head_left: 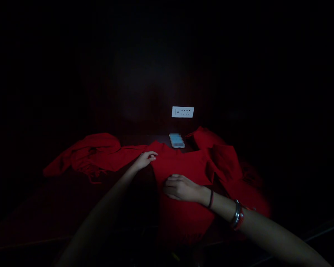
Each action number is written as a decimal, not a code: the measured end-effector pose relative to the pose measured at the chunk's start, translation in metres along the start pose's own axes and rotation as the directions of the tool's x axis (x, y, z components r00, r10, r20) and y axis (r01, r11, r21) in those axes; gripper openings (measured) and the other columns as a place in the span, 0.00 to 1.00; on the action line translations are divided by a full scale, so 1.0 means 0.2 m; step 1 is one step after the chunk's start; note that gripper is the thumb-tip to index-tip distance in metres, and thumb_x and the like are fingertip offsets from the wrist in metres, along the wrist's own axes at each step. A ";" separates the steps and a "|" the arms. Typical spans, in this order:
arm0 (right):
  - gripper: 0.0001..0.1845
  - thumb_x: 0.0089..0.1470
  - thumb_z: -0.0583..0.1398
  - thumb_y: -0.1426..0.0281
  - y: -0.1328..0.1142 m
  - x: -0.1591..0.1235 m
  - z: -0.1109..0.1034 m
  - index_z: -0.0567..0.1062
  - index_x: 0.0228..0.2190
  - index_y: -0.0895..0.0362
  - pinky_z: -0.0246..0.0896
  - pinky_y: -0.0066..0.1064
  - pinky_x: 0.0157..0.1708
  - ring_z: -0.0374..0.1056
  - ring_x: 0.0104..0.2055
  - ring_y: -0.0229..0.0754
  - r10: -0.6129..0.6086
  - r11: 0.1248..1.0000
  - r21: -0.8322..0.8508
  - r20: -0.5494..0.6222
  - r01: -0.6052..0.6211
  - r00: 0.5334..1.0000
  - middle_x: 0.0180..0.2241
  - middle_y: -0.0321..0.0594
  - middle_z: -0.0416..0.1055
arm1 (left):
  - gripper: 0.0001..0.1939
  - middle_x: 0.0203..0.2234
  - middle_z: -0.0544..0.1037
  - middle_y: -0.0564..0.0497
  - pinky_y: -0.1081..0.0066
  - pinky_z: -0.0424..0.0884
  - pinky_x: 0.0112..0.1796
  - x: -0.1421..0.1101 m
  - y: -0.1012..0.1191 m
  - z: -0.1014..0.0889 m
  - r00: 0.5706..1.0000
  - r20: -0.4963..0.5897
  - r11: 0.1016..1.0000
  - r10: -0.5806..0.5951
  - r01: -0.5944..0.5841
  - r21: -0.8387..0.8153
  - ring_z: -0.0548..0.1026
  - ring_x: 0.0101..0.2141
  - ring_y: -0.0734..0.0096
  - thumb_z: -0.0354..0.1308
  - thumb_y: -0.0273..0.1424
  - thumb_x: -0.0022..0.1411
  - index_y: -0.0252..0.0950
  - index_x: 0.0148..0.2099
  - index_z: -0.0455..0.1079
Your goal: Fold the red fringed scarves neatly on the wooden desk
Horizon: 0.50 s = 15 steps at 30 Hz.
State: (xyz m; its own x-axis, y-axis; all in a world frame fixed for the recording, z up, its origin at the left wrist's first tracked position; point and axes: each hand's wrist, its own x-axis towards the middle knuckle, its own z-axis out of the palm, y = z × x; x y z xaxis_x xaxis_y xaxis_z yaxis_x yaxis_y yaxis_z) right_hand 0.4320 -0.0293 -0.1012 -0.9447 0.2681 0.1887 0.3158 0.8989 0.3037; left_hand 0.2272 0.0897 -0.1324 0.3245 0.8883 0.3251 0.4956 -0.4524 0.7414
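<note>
A long red cloth with a fringed end [183, 167] lies spread over a dark surface, bunched at the left and right. My left hand [146, 159] reaches forward and pinches the cloth's left edge near its top fold. My right hand [180, 188] rests palm down on the middle of the cloth, fingers curled slightly and pressed flat on it. Dark and red bangles [237, 215] ring my right wrist.
A phone [177, 141] with a lit screen lies just beyond the cloth. A white socket plate [182, 111] sits on the dark wall behind it. The room is very dark; the surface's edges are hard to make out.
</note>
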 end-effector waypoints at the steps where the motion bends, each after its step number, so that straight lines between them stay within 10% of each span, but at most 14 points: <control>1: 0.13 0.55 0.46 0.68 0.00 -0.01 -0.01 0.68 0.33 0.57 0.49 0.28 0.34 0.56 0.33 0.36 -0.003 1.000 0.007 -0.005 0.003 1.000 0.30 0.38 0.65 | 0.13 0.26 0.72 0.51 0.73 0.63 0.35 0.00 0.00 0.00 1.000 0.008 1.000 0.008 -0.008 0.013 0.69 0.29 0.73 0.50 0.29 0.48 0.31 0.37 0.69; 8: 0.16 0.54 0.48 0.70 -0.05 0.04 -0.06 0.61 0.46 0.55 0.48 0.31 0.35 0.55 0.38 0.38 0.055 0.998 -0.036 -0.005 -0.055 0.998 0.37 0.39 0.63 | 0.19 0.37 0.73 0.46 0.69 0.61 0.42 -0.05 0.02 -0.12 0.986 0.163 0.999 0.025 -0.019 -0.040 0.69 0.39 0.68 0.51 0.35 0.50 0.31 0.43 0.66; 15: 0.09 0.53 0.49 0.76 -0.11 0.18 -0.01 0.68 0.27 0.59 0.48 0.31 0.30 0.55 0.33 0.39 -0.002 0.989 -0.150 0.043 0.009 0.999 0.28 0.40 0.63 | 0.21 0.30 0.74 0.50 0.69 0.62 0.41 -0.07 0.00 -0.12 0.990 0.141 0.997 -0.022 0.032 -0.073 0.70 0.34 0.70 0.54 0.31 0.46 0.30 0.45 0.65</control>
State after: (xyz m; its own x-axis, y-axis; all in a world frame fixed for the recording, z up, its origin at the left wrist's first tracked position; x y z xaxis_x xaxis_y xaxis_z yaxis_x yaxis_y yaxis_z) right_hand 0.3906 -0.0404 -0.1002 -0.9483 0.2807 0.1481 0.3174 0.8390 0.4419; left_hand 0.2036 0.0797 -0.1221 0.4239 0.8779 0.2228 0.4458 -0.4164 0.7924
